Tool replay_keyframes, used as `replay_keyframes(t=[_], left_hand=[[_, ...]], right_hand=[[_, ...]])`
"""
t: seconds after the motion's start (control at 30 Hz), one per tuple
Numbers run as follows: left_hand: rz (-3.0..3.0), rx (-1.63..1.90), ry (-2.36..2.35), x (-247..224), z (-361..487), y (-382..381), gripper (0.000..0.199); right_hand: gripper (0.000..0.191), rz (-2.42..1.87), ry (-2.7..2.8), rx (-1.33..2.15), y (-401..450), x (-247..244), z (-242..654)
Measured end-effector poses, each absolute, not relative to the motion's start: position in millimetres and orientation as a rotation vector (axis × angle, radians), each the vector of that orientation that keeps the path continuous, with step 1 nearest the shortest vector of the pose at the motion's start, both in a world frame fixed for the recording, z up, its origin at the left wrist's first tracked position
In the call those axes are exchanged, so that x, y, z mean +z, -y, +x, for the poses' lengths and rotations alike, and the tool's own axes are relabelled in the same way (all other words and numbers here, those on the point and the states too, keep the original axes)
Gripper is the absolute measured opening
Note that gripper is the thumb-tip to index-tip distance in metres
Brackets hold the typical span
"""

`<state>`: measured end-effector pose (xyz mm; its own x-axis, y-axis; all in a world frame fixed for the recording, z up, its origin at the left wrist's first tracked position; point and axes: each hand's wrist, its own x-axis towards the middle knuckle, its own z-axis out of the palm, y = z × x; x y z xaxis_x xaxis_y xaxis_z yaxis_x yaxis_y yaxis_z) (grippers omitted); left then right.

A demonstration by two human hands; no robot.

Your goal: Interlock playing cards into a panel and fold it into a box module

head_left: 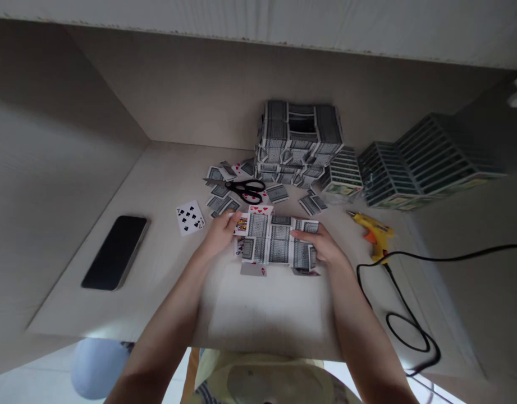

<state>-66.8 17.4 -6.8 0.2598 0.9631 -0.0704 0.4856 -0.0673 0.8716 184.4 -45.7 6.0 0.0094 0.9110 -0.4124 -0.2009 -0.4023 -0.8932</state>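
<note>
A flat panel of joined playing cards [279,241], mostly showing grey patterned backs, is held level above the desk in front of me. My left hand [219,233] pinches its left side, thumb over a face card [241,224]. My right hand [323,241] grips the right side, fingers lying over the card backs. Folded flaps and card ends stick out along the panel's edges, some showing red hearts. Beyond it lie black-handled scissors [241,188] on loose and cut cards [219,205]. A seven of spades [190,217] lies face up near my left hand.
A box-like structure built of cards [300,140] stands at the back. Right of it are stacked card packs [426,163]. A yellow glue gun [376,234] with a black cable [410,322] lies to the right, a phone [115,252] to the left. A shelf edge overhangs the desk.
</note>
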Motion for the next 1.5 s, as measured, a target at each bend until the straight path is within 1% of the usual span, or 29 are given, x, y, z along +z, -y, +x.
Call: replay_keyframes(t=[0.17,0.27,0.33,0.43,0.47,0.57,0.63,0.87,0.93,1.03,1.07,1.2,1.33,1.37,1.43,1.5], left_hand=[[1.658,0.741,-1.318,-8,-61,-14,0.040],[1.553,0.764,-1.251,-6,-60,-13,0.043],[1.451,0.741,-1.191,-2,-62,-13,0.050],[1.288,0.663,-1.128,3,-67,-16,0.063],[1.235,0.661,-1.122,4,-69,-17,0.063],[1.144,0.712,-1.146,6,-75,-20,0.047],[1.137,0.733,-1.170,4,-76,-21,0.041],[1.108,0.721,-1.186,5,-69,-16,0.040],[1.157,0.710,-1.214,6,-65,-14,0.047],[1.240,0.731,-1.220,5,-64,-12,0.076],[1.248,0.746,-1.195,4,-64,-12,0.081],[1.180,0.769,-1.015,0,-68,-11,0.077],[1.200,0.764,-1.023,-1,-67,-6,0.097],[1.212,0.763,-1.043,-1,-66,-5,0.099],[1.192,0.766,-1.037,1,-65,-4,0.096],[1.114,0.773,-0.977,5,-66,-6,0.088]], right_hand=[[0.045,-1.381,0.831,1.552,46,5,185],[0.043,-1.377,0.841,1.558,45,4,186],[0.041,-1.364,0.845,1.571,45,3,187],[0.045,-1.328,0.836,1.596,44,2,188],[0.046,-1.314,0.832,1.597,44,2,188],[0.045,-1.302,0.827,1.588,44,2,188],[0.043,-1.315,0.820,1.581,44,2,188],[0.044,-1.343,0.769,1.534,44,2,183],[0.044,-1.349,0.748,1.487,44,2,181],[0.045,-1.351,0.712,1.457,44,2,179],[0.044,-1.349,0.703,1.460,44,2,179],[0.045,-1.344,0.704,1.448,43,1,181],[0.046,-1.355,0.723,1.441,42,1,182],[0.045,-1.354,0.727,1.446,42,1,182],[0.043,-1.346,0.727,1.449,42,1,182],[0.042,-1.344,0.721,1.444,42,2,183]])
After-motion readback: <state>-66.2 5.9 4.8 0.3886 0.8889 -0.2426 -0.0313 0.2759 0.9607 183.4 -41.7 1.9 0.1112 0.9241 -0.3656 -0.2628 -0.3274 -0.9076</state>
